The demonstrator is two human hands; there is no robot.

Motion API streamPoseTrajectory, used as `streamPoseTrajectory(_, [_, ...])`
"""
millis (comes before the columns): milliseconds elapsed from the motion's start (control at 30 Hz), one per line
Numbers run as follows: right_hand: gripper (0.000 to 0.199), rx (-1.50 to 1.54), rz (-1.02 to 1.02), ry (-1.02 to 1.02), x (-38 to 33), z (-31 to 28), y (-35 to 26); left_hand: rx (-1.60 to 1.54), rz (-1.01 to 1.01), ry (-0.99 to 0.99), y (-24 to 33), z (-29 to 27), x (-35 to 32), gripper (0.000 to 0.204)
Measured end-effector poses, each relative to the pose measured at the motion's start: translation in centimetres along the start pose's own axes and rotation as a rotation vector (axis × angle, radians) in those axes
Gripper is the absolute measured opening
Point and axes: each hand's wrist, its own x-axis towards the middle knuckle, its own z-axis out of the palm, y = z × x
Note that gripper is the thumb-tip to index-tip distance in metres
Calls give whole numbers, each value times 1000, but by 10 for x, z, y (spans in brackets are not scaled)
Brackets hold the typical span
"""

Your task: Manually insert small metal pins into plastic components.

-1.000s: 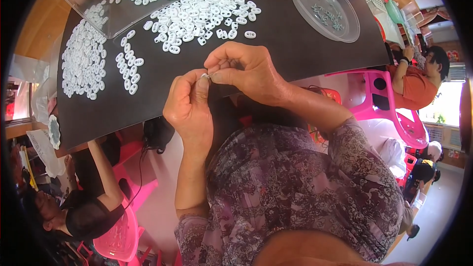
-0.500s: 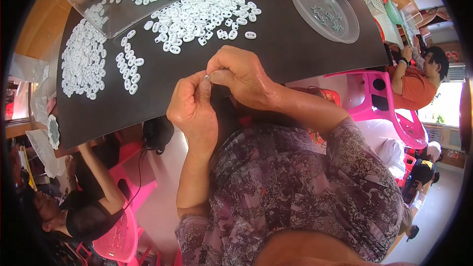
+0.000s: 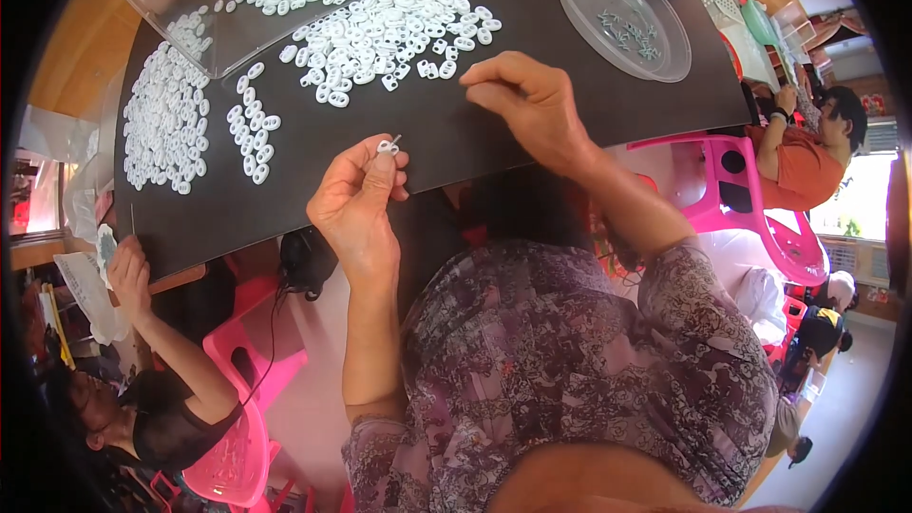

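Observation:
My left hand [image 3: 359, 214] pinches a small white oval plastic piece with two holes [image 3: 388, 147] between thumb and fingertips. A thin screw-like pin [image 3: 396, 139] sticks up from it. To the right, my right hand [image 3: 532, 109] hovers over the dark table, thumb and forefinger curved with a gap between them and nothing visible in it. Just beyond that hand lies a large heap of the same white pieces [image 3: 380, 33]. A shallow clear round tray [image 3: 676, 66] holding small metal screws [image 3: 629, 36] stands beyond it on the right.
A clear plastic bin [image 3: 214, 65] with more white pieces sits at the back left. Another pile [image 3: 166, 123] and a short double row of pieces [image 3: 252, 138] lie on the left of the table [image 3: 313, 180]. Co-workers sit at both sides near pink chairs [image 3: 760, 199].
My hands were together on the small piece. The right one has let go and moved right and away; the left has dropped slightly, still holding it. The left co-worker's hand has come up to the table edge.

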Motion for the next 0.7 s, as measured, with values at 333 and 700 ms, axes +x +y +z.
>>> streamPoseTrajectory(333, [12, -543, -274, 122, -7, -30, 29, 47, -6, 10, 1, 4, -2, 14])
streamPoseTrajectory(700, [12, -709, -422, 75, 12, -11, 38, 41, -19, -29, 0, 18, -5, 12])
